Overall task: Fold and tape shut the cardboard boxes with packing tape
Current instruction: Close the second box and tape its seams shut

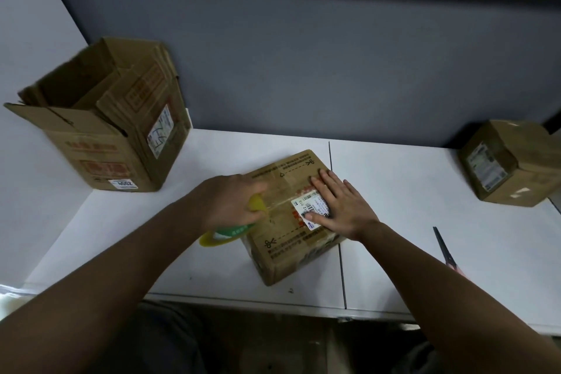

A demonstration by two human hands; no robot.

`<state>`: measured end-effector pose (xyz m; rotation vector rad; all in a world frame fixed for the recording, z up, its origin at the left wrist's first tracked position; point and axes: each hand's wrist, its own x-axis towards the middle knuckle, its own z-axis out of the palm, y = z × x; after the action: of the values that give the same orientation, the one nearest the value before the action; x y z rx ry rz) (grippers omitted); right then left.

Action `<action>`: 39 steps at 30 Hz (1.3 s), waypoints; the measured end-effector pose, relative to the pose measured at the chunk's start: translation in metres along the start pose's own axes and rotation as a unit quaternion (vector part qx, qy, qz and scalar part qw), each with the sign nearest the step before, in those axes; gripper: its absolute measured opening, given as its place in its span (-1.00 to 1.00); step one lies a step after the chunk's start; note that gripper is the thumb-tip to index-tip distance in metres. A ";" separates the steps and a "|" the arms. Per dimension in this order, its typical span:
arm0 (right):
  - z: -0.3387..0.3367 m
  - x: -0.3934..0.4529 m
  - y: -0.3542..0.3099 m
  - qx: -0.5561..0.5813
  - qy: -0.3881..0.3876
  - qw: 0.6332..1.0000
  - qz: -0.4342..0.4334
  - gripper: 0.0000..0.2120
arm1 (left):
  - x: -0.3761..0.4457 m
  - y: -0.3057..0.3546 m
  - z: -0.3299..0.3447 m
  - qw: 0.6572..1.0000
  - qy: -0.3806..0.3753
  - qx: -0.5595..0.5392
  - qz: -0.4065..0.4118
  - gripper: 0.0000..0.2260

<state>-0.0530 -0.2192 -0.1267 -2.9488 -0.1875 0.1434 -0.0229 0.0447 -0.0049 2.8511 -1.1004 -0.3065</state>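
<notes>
A small closed cardboard box (288, 249) lies in the middle of the white desk, its flaps folded down and a white shipping label on top. My left hand (233, 200) grips a yellow and green roll of packing tape (226, 234) at the box's left edge. A clear strip of tape runs from the roll across the top seam. My right hand (340, 206) lies flat with straight fingers on the right half of the lid, over the label.
A large open cardboard box (103, 143) with raised flaps stands at the back left. A small closed box (513, 164) sits at the right, against the grey partition. Scissors (446, 252) lie on the desk beside my right forearm.
</notes>
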 end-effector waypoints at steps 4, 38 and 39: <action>0.001 -0.001 -0.002 -0.003 -0.003 1.000 -0.002 0.08 | 0.001 0.000 -0.001 0.999 -0.021 0.026 0.008 -0.65; -0.005 -0.001 -0.007 -0.010 -0.017 1.000 0.002 0.10 | -0.002 -0.014 0.040 0.988 -0.113 0.105 0.006 -0.59; -0.005 -0.001 -0.008 -0.008 -0.020 1.000 0.007 0.10 | -0.004 -0.015 0.041 0.991 -0.100 0.088 0.007 -0.60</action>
<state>-0.0547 -0.2128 -0.1198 -2.9657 -0.1749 0.2049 -0.0244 0.0592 -0.0468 3.0194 -1.2395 -0.5308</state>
